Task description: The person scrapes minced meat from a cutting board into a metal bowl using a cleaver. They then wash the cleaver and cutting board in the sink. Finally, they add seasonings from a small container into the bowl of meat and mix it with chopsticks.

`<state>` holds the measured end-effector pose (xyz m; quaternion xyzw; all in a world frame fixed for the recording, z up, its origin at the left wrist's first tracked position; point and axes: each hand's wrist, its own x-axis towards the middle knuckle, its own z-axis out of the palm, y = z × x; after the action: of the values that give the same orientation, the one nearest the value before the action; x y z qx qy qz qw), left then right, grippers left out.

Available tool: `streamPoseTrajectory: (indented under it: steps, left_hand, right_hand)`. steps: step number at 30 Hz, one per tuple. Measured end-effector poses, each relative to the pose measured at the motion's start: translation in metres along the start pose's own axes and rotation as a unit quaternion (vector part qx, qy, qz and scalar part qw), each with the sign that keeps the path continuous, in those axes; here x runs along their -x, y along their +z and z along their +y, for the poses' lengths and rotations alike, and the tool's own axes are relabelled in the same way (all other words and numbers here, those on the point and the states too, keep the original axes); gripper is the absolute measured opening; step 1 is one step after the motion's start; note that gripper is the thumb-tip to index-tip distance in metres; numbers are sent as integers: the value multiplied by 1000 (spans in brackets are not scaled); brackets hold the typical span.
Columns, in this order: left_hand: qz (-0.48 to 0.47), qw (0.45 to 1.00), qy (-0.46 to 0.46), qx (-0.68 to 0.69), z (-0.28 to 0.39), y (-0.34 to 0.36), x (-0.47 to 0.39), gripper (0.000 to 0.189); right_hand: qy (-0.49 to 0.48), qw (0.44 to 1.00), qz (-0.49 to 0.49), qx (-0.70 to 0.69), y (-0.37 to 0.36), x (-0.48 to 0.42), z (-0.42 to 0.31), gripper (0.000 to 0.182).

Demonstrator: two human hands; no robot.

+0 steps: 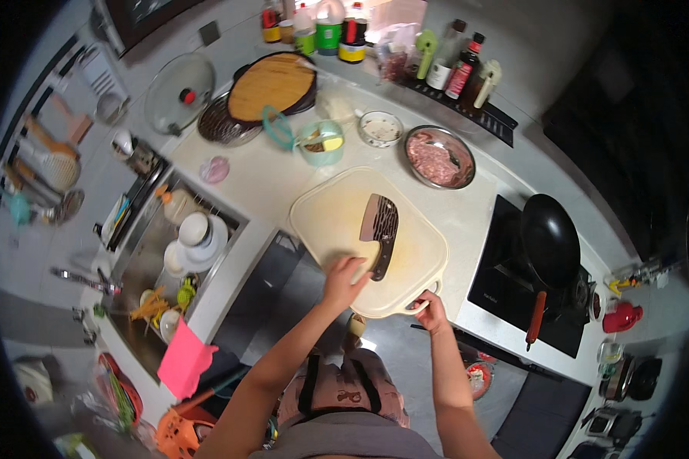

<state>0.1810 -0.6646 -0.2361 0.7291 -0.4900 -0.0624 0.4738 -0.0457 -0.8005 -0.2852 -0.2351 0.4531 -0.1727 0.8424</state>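
A cream plastic cutting board [333, 206] lies before me, its near edge reaching past the counter's front. On it rests a cleaver [382, 218] with a dark patterned blade and a black riveted handle pointing towards me. My right hand [432, 311] is closed around the board's loop handle at the near right corner. Over the near left part of the board is my left hand [345, 280], slightly blurred, its fingers apart beside the cleaver's handle. It seems to hold nothing; whether a fingertip touches the handle I cannot tell.
Ground meat fills a steel bowl [440, 157] behind the board. A patterned bowl [380, 128] and a mint seasoning pot [321, 143] stand nearby. To the right, a black wok [550, 241] sits on the cooktop [494, 281]. Dishes crowd the sink [149, 252] at left.
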Motion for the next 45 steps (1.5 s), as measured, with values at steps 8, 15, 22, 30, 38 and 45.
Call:
streamPoseTrajectory:
  steps: [8, 15, 22, 30, 38, 45]
  left_hand:
    - [-57, 983, -72, -159, 13, -30, 17, 42]
    - [8, 971, -119, -209, 6, -96, 33, 33]
    - [134, 963, -128, -193, -5, -209, 93, 36]
    - [216, 918, -183, -278, -48, -363, 196, 37]
    - [225, 889, -272, -293, -144, -469, 279, 37]
    - [219, 887, -306, -268, -211, -487, 314, 35]
  right_hand:
    - [-38, 991, -75, -103, 77, 48, 77, 6]
    - [-71, 988, -104, -88, 134, 84, 62, 11]
    - [-44, 977, -205, 47, 200, 97, 85, 23]
    - [74, 938, -331, 65, 346, 88, 192, 30]
    - [183, 923, -321, 111, 469, 61, 326, 16]
    - [200, 924, -290, 148, 497, 33, 391, 12]
